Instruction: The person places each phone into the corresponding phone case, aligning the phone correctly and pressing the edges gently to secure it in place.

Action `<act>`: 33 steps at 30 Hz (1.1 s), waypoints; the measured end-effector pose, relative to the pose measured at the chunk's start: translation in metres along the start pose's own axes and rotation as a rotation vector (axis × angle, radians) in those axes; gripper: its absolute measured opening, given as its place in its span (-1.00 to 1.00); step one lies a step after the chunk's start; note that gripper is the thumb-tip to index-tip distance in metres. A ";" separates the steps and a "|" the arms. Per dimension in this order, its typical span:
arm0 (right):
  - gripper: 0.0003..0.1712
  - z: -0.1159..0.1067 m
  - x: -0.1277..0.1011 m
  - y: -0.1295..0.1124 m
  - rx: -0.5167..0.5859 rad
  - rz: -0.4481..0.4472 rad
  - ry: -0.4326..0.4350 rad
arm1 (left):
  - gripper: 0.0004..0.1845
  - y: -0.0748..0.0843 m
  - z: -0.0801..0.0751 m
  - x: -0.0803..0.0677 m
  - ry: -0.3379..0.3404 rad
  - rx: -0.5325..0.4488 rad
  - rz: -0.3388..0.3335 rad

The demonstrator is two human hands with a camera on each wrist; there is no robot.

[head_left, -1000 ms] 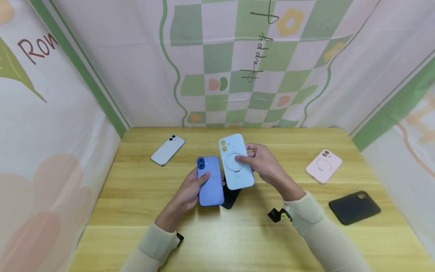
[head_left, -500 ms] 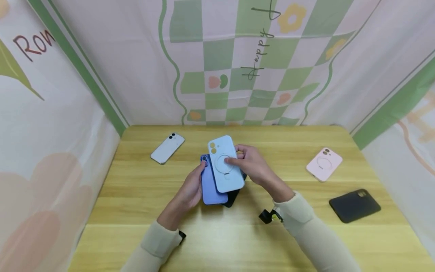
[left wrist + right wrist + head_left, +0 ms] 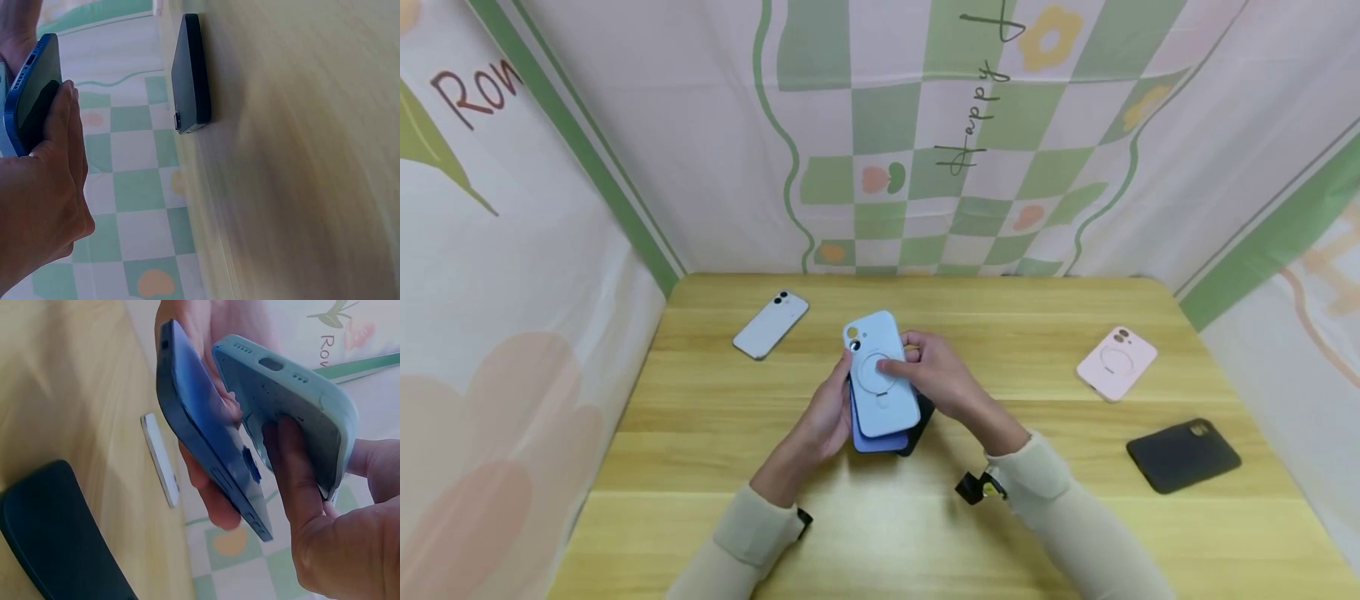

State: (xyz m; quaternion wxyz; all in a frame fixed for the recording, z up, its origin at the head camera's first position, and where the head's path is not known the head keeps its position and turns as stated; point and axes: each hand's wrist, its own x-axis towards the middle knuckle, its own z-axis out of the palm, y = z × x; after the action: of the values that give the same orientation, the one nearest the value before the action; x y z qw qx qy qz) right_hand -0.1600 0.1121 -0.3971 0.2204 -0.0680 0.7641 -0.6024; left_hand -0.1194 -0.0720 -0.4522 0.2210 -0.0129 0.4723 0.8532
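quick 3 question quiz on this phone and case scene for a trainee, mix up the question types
1. True or false: the light blue case is already snapped fully onto the blue phone.
2. Which hand holds the blue phone? A. left hand B. right hand
3. Fill in: the pink case lies on the table on the person's ____ side.

Key
1. False: the right wrist view shows a gap between them.
2. A
3. right

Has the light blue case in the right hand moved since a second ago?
Yes. The light blue case has shifted left, toward the white phone lying on the table, and now covers most of the blue phone held in the left hand.
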 end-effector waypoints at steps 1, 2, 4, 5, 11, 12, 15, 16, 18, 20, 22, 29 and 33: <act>-0.66 0.001 0.000 0.001 -0.002 -0.003 0.001 | -0.31 0.000 0.000 0.000 -0.002 0.001 -0.002; -0.66 0.002 0.001 0.002 -0.001 -0.004 0.002 | -0.30 0.000 0.001 0.000 -0.004 0.001 -0.005; -0.64 0.004 0.001 0.003 -0.004 -0.010 0.002 | -0.30 0.000 0.001 0.001 -0.008 0.006 -0.004; -0.64 0.005 0.001 0.003 -0.004 -0.011 0.004 | -0.30 0.000 0.001 0.002 -0.008 0.009 -0.004; -0.57 0.010 0.000 0.008 0.030 -0.017 0.001 | -0.31 0.000 0.001 0.002 0.020 0.030 -0.024; -0.54 0.010 0.000 0.009 0.042 -0.013 -0.002 | -0.31 0.000 0.001 0.001 0.028 0.034 -0.030; -0.48 0.012 -0.001 0.010 0.069 0.013 -0.007 | -0.32 0.001 0.000 0.000 0.044 0.044 -0.043; -0.46 0.013 -0.001 0.011 0.075 0.019 -0.008 | -0.32 0.001 -0.001 0.000 0.048 0.049 -0.044; -0.44 0.013 -0.002 0.011 0.072 0.027 -0.009 | -0.33 0.002 -0.001 0.000 0.055 0.050 -0.048; -0.44 0.014 -0.002 0.011 0.055 0.035 0.002 | -0.34 0.001 -0.001 0.000 0.056 0.047 -0.046; -0.44 0.013 -0.002 0.011 0.028 0.028 0.007 | -0.35 0.001 -0.001 0.001 0.064 0.048 -0.048; -0.49 0.009 -0.004 0.008 -0.176 -0.025 0.062 | -0.35 -0.002 -0.002 0.001 0.075 0.047 -0.047; -0.57 0.002 -0.007 0.005 -0.362 -0.141 0.119 | -0.35 -0.003 -0.003 0.001 0.062 0.041 -0.033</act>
State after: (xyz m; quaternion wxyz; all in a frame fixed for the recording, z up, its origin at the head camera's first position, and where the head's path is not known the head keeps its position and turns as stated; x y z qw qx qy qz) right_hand -0.1523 0.1141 -0.4002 0.1162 -0.1242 0.8650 -0.4720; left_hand -0.1193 -0.0732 -0.4566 0.2207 -0.0426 0.4960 0.8387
